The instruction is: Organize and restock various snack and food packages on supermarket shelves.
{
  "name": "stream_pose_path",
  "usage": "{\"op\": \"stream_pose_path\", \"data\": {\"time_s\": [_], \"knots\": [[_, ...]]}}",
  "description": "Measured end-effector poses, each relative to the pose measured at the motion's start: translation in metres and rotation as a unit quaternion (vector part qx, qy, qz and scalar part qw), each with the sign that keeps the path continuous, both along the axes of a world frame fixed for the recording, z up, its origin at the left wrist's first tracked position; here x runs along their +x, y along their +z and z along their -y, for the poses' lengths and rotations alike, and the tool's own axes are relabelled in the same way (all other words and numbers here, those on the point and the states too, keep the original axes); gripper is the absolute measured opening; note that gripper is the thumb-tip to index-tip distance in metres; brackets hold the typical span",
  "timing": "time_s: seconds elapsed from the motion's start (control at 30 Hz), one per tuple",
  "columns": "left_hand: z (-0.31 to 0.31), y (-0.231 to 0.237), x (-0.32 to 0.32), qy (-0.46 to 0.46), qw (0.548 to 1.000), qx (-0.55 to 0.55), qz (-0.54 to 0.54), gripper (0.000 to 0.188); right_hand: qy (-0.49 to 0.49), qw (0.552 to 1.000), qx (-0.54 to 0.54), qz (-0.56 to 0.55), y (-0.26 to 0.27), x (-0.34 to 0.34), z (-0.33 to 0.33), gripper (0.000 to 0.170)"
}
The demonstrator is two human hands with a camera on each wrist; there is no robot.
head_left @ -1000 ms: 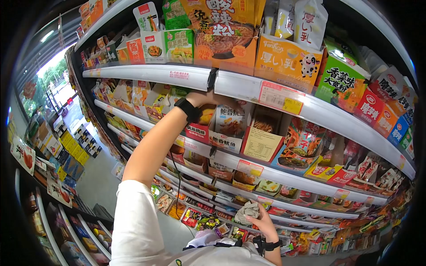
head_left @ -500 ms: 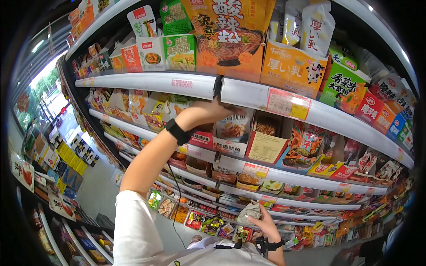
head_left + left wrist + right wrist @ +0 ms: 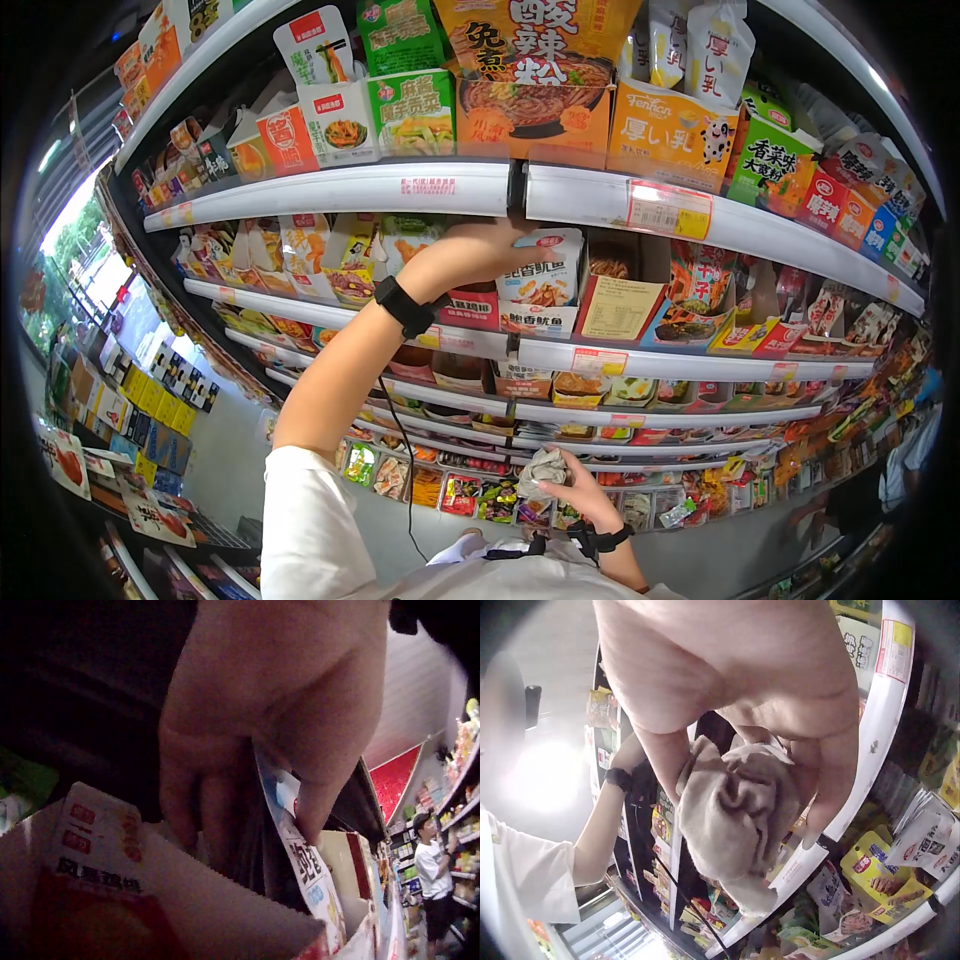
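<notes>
With my left hand (image 3: 470, 250), below the upper shelf edge (image 3: 345, 187), I pinch a white packet (image 3: 545, 268) between thumb and fingers; the fingertips behind it are lost in shadow. The packet stands upright in an open carton (image 3: 538, 321), beside a red-and-white carton (image 3: 470, 310). Lower down, my right hand (image 3: 590, 502) curls its fingers round a crumpled grey cloth (image 3: 543, 472), thumb opposite.
</notes>
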State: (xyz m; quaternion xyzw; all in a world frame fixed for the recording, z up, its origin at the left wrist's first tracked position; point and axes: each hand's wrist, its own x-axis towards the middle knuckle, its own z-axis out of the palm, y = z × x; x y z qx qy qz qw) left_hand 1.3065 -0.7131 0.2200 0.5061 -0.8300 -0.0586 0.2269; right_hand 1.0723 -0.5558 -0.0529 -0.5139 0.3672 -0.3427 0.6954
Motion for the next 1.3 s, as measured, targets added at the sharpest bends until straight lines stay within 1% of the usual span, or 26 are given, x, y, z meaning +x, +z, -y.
{"op": "stream_pose_path", "data": {"time_s": [0.1,0.13,0.17,0.2,0.23,0.27,0.3,0.33,0.4,0.43,0.5,0.57,0.63,0.7,0.73,0.8,0.83,0.9,0.93,1.0,1.13,1.2,1.23,1.3], "knots": [[-0.02,0.017,-0.005,-0.036,0.998,-0.024,-0.036,0.047,-0.021,1.0,-0.001,-0.006,0.0,-0.005,-0.005,0.065],[-0.039,0.038,-0.011,0.039,0.997,0.058,-0.018,0.05,-0.035,0.999,-0.001,-0.006,0.0,-0.007,-0.005,0.065],[-0.05,0.049,-0.015,0.113,0.984,0.138,0.002,0.052,-0.038,0.999,-0.003,-0.006,0.001,-0.008,-0.006,0.065],[-0.045,0.039,-0.009,0.11,0.984,0.137,0.002,0.052,-0.051,0.999,0.009,-0.003,0.003,-0.009,-0.007,0.065],[-0.034,0.019,0.002,0.047,0.998,0.036,-0.017,0.054,-0.063,0.998,0.022,0.002,0.003,-0.01,-0.009,0.066],[-0.03,0.008,0.008,-0.017,0.997,-0.066,-0.037,0.057,-0.067,0.998,0.022,0.003,0.003,-0.01,-0.009,0.066],[-0.028,0.0,0.012,-0.048,0.992,-0.113,-0.018,0.048,-0.063,0.998,0.01,0.002,0.003,-0.01,-0.009,0.065],[-0.029,-0.001,0.011,-0.05,0.992,-0.113,-0.018,0.048,-0.058,0.998,-0.001,0.0,0.003,-0.01,-0.01,0.065],[-0.032,-0.003,0.01,-0.149,0.979,-0.115,-0.077,0.039,-0.057,0.998,-0.003,-0.01,0.001,-0.007,-0.009,0.065],[-0.033,-0.004,0.009,-0.149,0.979,-0.115,-0.077,0.039,-0.055,0.998,-0.005,-0.019,0.0,-0.006,-0.01,0.065],[-0.034,-0.007,0.007,-0.177,0.965,-0.184,-0.064,0.034,-0.054,0.998,-0.004,-0.024,0.005,-0.002,-0.011,0.065],[-0.034,-0.009,0.008,-0.166,0.965,-0.183,-0.082,0.034,-0.053,0.998,-0.005,-0.029,0.007,0.0,-0.011,0.065],[-0.035,-0.011,0.008,-0.156,0.966,-0.182,-0.1,0.033,-0.044,0.999,-0.003,-0.012,0.005,0.001,-0.011,0.065],[-0.039,-0.015,0.008,-0.138,0.955,-0.211,-0.158,0.032,-0.043,0.999,0.002,-0.011,0.004,0.003,-0.012,0.065],[-0.04,-0.016,0.007,-0.137,0.955,-0.211,-0.159,0.032,-0.041,0.999,0.006,-0.01,0.003,0.003,-0.012,0.065],[-0.042,-0.016,0.007,-0.122,0.97,-0.148,-0.153,0.03,-0.038,0.999,0.008,-0.008,0.006,0.005,-0.013,0.065],[-0.037,-0.021,0.009,-0.121,0.97,-0.148,-0.154,0.03,-0.035,0.999,0.011,-0.005,0.006,0.006,-0.013,0.065],[-0.024,-0.032,0.013,-0.175,0.953,-0.232,-0.088,0.031,-0.028,0.999,0.009,-0.013,0.002,0.009,-0.014,0.066],[-0.025,-0.034,0.015,-0.173,0.953,-0.233,-0.089,0.031,-0.024,1.0,0.005,-0.017,0.0,0.01,-0.013,0.066],[-0.035,-0.026,0.013,-0.159,0.969,-0.162,-0.099,0.033,-0.02,1.0,0.007,-0.021,0.002,0.011,-0.013,0.067],[-0.039,-0.027,0.015,-0.132,0.972,-0.171,-0.086,0.036,-0.016,1.0,0.011,-0.024,-0.003,0.011,-0.015,0.067],[-0.041,-0.026,0.017,-0.107,0.984,-0.113,-0.09,0.04,-0.013,1.0,0.016,-0.019,0.0,0.011,-0.016,0.066],[-0.04,-0.028,0.018,-0.107,0.984,-0.113,-0.09,0.04,-0.011,1.0,0.021,-0.014,0.002,0.011,-0.016,0.066],[-0.035,-0.034,0.019,-0.105,0.974,-0.171,-0.1,0.041,-0.012,1.0,0.019,-0.014,0.003,0.011,-0.016,0.066]]}}
